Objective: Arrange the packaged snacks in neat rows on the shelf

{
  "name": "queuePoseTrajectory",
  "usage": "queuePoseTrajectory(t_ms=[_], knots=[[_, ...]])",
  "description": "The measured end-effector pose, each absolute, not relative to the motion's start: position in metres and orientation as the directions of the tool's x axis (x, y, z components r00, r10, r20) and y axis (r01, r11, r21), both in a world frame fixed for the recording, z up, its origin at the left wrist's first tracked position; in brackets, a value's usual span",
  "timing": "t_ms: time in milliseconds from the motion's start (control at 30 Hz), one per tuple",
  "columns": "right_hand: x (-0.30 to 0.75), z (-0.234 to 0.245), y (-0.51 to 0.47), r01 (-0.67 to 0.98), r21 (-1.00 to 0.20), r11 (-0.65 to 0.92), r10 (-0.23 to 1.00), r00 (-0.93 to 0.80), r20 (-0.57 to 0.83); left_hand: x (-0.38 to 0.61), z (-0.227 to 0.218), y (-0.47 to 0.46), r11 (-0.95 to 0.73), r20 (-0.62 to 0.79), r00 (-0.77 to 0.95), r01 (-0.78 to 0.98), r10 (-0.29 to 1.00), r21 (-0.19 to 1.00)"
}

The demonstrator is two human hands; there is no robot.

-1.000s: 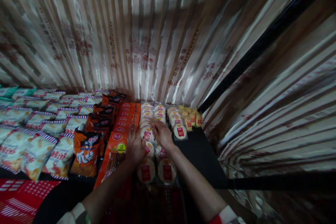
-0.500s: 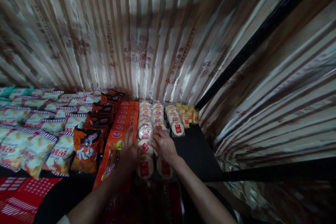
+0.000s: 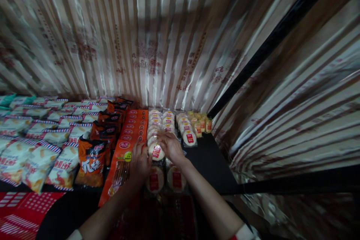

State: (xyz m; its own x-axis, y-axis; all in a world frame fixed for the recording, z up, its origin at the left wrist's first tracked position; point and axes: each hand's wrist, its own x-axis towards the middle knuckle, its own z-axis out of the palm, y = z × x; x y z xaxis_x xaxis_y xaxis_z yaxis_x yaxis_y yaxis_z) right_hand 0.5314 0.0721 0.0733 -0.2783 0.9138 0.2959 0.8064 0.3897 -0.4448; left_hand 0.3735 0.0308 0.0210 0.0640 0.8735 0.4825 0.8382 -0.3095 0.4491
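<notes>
Rows of round pale cakes in clear wrappers with red labels [image 3: 154, 180] run back along a dark shelf [image 3: 209, 165]. My left hand [image 3: 140, 163] and my right hand [image 3: 170, 146] flank one wrapped round cake [image 3: 156, 152] in the left row, fingers curled on its edges. More wrapped cakes [image 3: 176, 180] lie below my right wrist. Long orange packs [image 3: 126, 146] lie just left of my left hand.
Orange snack bags [image 3: 91, 163] and several white bags with red and blue striped edges [image 3: 39, 163] fill the left. Small yellow packs [image 3: 201, 124] sit at the back right. Striped shiny curtain [image 3: 157, 41] hangs behind; a black bar [image 3: 270, 41] crosses diagonally on the right.
Both hands stayed on the cake rows, shifting slightly from cake to cake along the left rows. The view drifted a little.
</notes>
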Motion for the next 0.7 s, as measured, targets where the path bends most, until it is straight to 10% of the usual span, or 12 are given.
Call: queuePoseTrajectory(t_ms=[700], knots=[[0.516,0.036,-0.071,0.781,-0.574,0.245,0.948,-0.068,0.312,0.358,0.012,-0.056,-0.502,0.526,0.383,0.859,0.759,0.100]])
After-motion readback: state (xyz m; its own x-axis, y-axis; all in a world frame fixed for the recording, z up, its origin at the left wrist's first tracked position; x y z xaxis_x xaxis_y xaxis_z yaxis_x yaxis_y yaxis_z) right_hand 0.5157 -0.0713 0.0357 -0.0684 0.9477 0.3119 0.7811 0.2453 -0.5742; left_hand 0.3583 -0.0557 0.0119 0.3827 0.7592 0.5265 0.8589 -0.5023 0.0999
